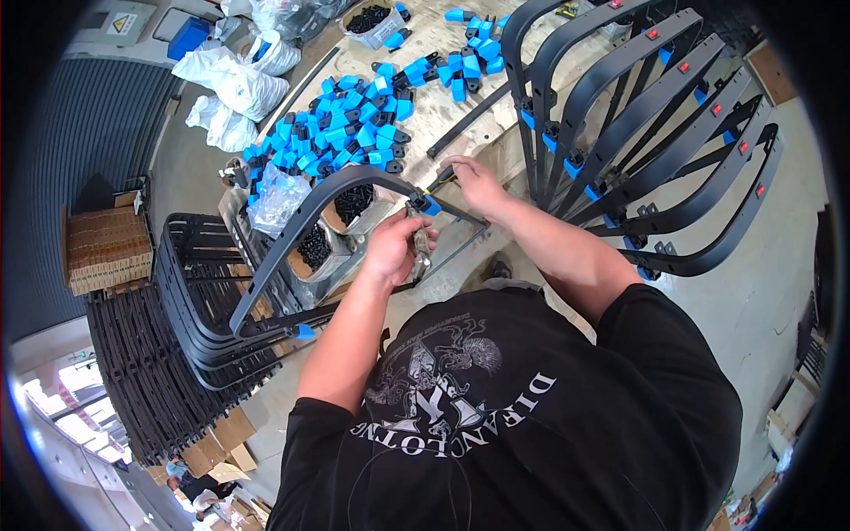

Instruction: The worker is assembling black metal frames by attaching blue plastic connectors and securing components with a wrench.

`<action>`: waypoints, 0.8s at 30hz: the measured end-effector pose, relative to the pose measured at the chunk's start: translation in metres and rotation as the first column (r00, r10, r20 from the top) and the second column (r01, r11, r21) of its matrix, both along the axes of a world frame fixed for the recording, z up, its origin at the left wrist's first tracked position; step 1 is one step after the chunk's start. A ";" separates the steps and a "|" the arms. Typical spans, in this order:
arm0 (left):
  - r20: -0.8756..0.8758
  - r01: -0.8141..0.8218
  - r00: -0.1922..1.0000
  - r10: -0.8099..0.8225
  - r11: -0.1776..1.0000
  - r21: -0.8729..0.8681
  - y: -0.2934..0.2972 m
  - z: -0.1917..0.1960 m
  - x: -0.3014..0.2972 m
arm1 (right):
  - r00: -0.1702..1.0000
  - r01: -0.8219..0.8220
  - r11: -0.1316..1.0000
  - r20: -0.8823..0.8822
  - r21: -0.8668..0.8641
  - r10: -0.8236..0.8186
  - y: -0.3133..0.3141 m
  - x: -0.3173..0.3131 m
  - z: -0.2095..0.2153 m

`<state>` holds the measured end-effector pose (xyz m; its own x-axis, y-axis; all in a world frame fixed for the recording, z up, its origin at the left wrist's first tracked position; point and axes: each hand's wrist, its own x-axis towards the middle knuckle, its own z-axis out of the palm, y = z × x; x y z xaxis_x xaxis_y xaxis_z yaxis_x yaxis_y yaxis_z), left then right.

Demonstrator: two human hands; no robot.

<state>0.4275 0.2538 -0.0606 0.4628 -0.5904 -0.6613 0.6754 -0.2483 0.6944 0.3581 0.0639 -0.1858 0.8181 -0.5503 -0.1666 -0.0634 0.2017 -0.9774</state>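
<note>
A black curved tubular frame [305, 211] lies across the bench in front of me, with a blue end piece [431, 205] at its near right corner and another blue piece [305, 332] at its lower left end. Beside that right corner, my left hand [390, 250] is closed around a metal hand tool [420, 253] that resembles locking pliers. My right hand [481, 188] grips a black-and-yellow handled tool [441, 180], apparently a screwdriver, pointed at the corner. The tool's tip is too small to make out.
Blue-and-black plastic pieces [354, 124] are heaped on the bench [443, 111]. Boxes of black screws [354, 203] stand under the frame's arch. Finished-looking frames [611, 97] lean in a row at right; stacked frames [190, 292] and cartons [111, 248] stand left. White sacks [239, 88] lie behind.
</note>
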 end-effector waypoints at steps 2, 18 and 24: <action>-0.003 0.027 1.000 -0.027 1.000 0.001 0.004 0.000 0.003 | 0.997 -0.068 0.996 0.033 -0.061 0.070 -0.002 -0.004 0.016; -0.103 0.100 0.989 -0.103 0.994 -0.039 0.003 -0.040 0.001 | 0.894 -0.226 0.969 -0.417 -0.104 0.163 0.006 0.002 0.071; 0.366 0.264 0.849 -0.381 0.906 0.331 -0.010 -0.036 -0.003 | 0.888 -0.200 0.956 -0.452 -0.216 0.084 0.016 0.009 0.069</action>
<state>0.4246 0.2436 -0.0967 0.5399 -0.5889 -0.6014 0.1902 -0.6106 0.7687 0.3676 0.0800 -0.1168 0.7678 -0.5043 -0.3952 -0.5011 -0.0882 -0.8609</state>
